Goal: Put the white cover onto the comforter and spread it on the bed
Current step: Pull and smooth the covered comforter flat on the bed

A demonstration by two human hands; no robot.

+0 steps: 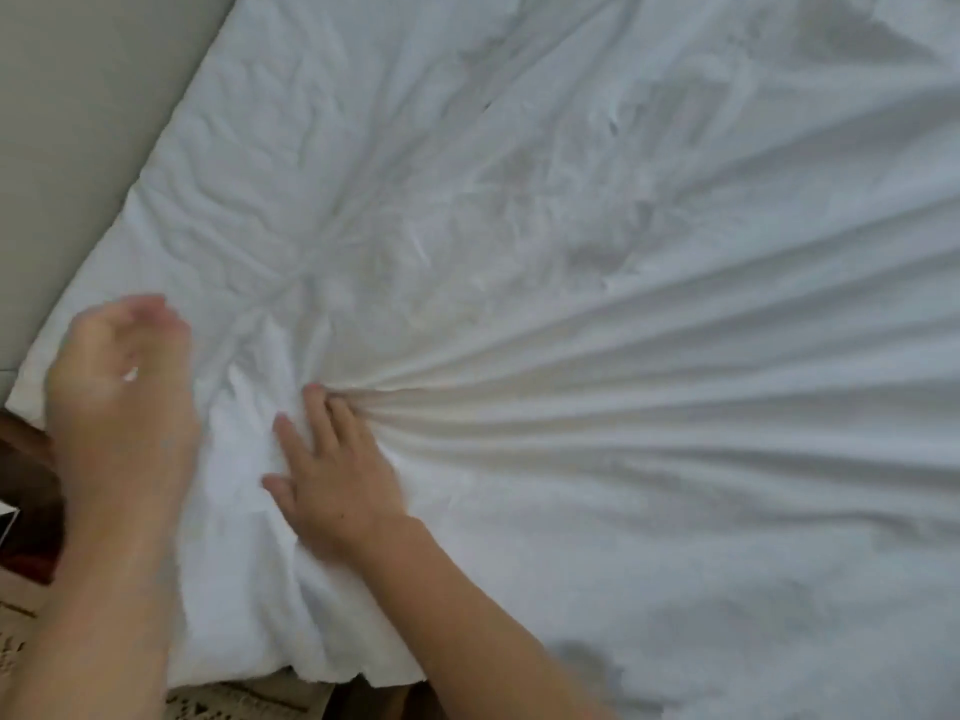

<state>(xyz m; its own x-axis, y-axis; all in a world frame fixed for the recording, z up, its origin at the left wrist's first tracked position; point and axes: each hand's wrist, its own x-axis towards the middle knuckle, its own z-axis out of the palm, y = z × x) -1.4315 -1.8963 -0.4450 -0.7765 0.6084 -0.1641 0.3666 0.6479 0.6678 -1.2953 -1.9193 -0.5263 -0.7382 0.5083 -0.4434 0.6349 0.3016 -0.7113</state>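
The white cover (571, 252) lies over the bed and fills most of the view, wrinkled, with its corner at the lower left. My right hand (332, 470) rests flat on it with straight fingers. Long folds fan out to the right from its fingertips. My left hand (119, 387) is blurred, just above the cover's left corner, with loosely bent fingers and nothing in it. The comforter itself does not show apart from the cover.
A beige padded surface (78, 122) runs along the bed's upper left side. Dark wooden furniture (26, 459) stands at the left edge. A patterned light carpet (234, 704) shows below the bed's near edge.
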